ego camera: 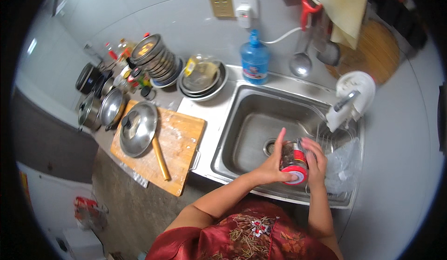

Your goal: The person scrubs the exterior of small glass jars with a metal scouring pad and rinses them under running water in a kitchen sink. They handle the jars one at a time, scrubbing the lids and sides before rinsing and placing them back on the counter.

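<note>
A clear jar with dark contents and a red lid (pixel 294 155) is held over the near right part of the steel sink (pixel 251 130). It is tilted, with the lid towards me. My left hand (pixel 274 164) grips the jar from the left, its thumb lying on the lid. On the jar's right side is my right hand (pixel 316 162), slightly blurred; its fingers lie along the jar's side, and whether they press on it is hard to tell. Just left of the jar shows the sink drain (pixel 269 147).
A clear plastic bag (pixel 340 169) lies at the sink's right. Left of the sink, a cutting board (pixel 181 134) bears a pan lid (pixel 139 129) and a rolling pin (pixel 161 158). Behind are stacked bowls (pixel 202 97), a blue bottle (pixel 255 62) and hanging ladles (pixel 300 65).
</note>
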`<state>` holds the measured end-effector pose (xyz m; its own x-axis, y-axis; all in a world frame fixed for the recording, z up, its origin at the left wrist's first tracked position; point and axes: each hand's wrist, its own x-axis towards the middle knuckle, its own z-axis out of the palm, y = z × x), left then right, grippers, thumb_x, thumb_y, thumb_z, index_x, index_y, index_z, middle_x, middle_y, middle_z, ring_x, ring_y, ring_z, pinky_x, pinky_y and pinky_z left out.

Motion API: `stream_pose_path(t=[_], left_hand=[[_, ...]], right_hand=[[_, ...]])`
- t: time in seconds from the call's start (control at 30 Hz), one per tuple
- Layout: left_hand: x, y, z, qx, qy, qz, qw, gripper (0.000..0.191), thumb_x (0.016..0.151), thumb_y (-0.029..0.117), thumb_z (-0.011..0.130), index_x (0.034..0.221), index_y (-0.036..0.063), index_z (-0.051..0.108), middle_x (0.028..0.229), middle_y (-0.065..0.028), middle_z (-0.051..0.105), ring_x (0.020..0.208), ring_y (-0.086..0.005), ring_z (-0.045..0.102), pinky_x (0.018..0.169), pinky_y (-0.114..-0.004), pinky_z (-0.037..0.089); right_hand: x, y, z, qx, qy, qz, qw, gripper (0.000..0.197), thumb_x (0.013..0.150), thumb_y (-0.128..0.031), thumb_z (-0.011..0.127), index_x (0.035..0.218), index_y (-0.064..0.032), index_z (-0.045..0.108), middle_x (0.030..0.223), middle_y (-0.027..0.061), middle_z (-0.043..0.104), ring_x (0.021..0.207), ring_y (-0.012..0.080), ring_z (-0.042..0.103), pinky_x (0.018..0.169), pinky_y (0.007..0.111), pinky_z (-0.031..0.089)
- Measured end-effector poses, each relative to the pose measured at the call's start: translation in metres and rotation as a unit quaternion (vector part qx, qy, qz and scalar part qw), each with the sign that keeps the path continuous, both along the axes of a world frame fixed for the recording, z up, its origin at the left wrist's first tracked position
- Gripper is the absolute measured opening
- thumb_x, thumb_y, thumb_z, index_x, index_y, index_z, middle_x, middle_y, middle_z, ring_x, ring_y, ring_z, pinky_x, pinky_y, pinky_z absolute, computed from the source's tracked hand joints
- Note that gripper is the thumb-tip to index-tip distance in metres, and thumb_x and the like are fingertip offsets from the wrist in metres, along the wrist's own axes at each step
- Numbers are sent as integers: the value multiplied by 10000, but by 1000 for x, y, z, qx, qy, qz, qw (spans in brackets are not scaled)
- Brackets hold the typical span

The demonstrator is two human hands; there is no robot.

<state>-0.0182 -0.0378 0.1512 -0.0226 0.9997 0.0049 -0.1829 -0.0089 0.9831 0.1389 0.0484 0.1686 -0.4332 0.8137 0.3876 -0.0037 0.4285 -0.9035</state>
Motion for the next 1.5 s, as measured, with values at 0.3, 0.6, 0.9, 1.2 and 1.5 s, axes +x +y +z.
stream_pose_path(t=[0.3, 0.6, 0.9, 1.2, 1.5], left_hand=[[1, -7, 4, 19, 46, -9, 999, 1368, 638, 201, 854, 1520, 82, -186, 1479, -229, 239, 1381, -344, 283, 1142, -381, 226], [-20, -17, 1, 44, -22, 52, 997, 1337, 649, 234, 838, 1531, 104, -159, 1459, -245, 248, 1368, -337, 288, 1126, -365, 243], [-19, -27, 8, 17, -159, 84, 984, 1262, 691, 256, 832, 1548, 166, -89, 1471, -225, 244, 1365, -312, 320, 1133, -396, 259], [-18, -21, 7, 14, -330, 45, 943, 970, 827, 199, 700, 1550, 162, 55, 1413, -151, 345, 1241, -207, 469, 1051, -359, 394], [-17, -8, 1, 22, -414, 71, 907, 873, 889, 310, 653, 1536, 117, 100, 1399, -115, 437, 1298, -222, 441, 1104, -386, 353]], right_hand=[[-16, 18, 15, 23, -76, 157, 984, 185, 837, -132, 577, 871, 7, 694, 991, 134, 696, 1058, 302, 610, 979, 403, 435], [-27, -20, 36, 144, -59, 119, 981, 195, 845, -128, 548, 906, -4, 686, 1062, 138, 678, 1081, 325, 595, 1002, 439, 411], [-38, -22, 9, 19, 5, 45, 999, 292, 906, -158, 505, 1076, 35, 644, 1193, 176, 622, 1168, 297, 555, 1051, 408, 376], [-50, 1, 2, -111, 41, 62, 991, 291, 945, -168, 489, 1068, 44, 645, 1119, 163, 655, 1096, 290, 603, 1006, 389, 418], [-61, -61, 20, 166, -27, -87, 982, 378, 963, -176, 430, 1235, 57, 552, 1313, 229, 540, 1254, 360, 491, 1082, 449, 344]])
